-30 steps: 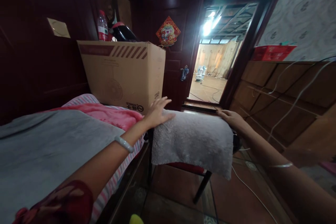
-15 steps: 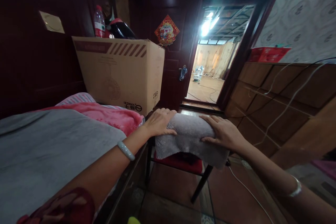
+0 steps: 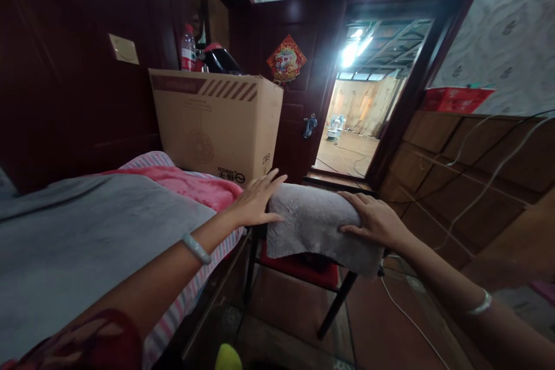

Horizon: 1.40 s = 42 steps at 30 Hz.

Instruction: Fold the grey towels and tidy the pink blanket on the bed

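A folded grey fluffy cloth (image 3: 314, 225) lies over a stool with a red seat (image 3: 303, 266) and black legs. My left hand (image 3: 254, 205) rests flat on the cloth's left end, fingers stretched out. On the cloth's right side lies my right hand (image 3: 375, 221), palm down with fingers spread. Neither hand grips anything.
A bed with a grey cover (image 3: 87, 243) and a pink blanket (image 3: 191, 185) is at the left. A cardboard box (image 3: 217, 124) with bottles (image 3: 189, 49) behind it stands beside an open door (image 3: 299, 81). White cables (image 3: 407, 315) run along the floor and the wood-panelled right wall (image 3: 468, 156).
The cloth went from spread wide over the stool to folded narrower. My right hand came in from the far right edge onto its top; my left hand's fingers straightened.
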Available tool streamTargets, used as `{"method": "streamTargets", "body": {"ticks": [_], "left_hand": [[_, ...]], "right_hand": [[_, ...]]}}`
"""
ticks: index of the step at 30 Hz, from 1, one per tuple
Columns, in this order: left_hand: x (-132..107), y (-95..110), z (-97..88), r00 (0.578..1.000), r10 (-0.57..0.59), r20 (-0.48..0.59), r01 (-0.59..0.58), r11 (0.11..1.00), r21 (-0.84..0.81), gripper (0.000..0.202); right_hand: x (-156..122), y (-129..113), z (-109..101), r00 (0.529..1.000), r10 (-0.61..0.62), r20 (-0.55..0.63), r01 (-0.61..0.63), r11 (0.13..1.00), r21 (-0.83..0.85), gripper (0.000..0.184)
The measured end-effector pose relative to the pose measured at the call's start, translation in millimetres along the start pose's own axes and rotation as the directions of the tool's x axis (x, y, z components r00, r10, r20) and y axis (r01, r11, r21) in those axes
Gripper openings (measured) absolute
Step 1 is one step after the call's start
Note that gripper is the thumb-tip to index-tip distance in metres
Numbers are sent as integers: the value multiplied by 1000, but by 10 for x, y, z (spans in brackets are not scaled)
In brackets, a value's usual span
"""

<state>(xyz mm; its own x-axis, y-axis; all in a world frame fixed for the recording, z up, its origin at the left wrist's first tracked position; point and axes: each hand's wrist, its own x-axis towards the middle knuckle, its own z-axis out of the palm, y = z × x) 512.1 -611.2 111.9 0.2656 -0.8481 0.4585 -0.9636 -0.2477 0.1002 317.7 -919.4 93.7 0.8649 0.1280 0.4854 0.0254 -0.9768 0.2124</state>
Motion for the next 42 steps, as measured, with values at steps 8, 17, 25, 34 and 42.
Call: {"method": "streamTargets", "body": {"ticks": [8, 17, 25, 34, 42], "left_hand": [[-1690, -588, -357, 923, -383, 32, 383, 924, 4, 76], [-3423, -311, -749, 706, -706, -55, 698, 681, 220, 61], [-4864, 743, -1141, 288, -935, -205, 906, 197, 375, 56], [-5982, 1997, -1195, -161, -884, -440, 895, -318, 313, 55], [-6166, 2115, -1380, -311, -785, -536, 880, -450, 149, 56]], "right_hand": [[77, -117, -176, 995, -34, -95, 30, 999, -39, 80], [536, -1747, -52, 900, -354, -256, 433, 800, 415, 36], [910, -3509, 877, 790, -515, -333, 559, 381, 737, 32], [1385, -4666, 1742, 842, -457, -287, 518, 534, 669, 49], [1246, -4707, 2002, 835, -479, -271, 544, 644, 538, 53]]}}
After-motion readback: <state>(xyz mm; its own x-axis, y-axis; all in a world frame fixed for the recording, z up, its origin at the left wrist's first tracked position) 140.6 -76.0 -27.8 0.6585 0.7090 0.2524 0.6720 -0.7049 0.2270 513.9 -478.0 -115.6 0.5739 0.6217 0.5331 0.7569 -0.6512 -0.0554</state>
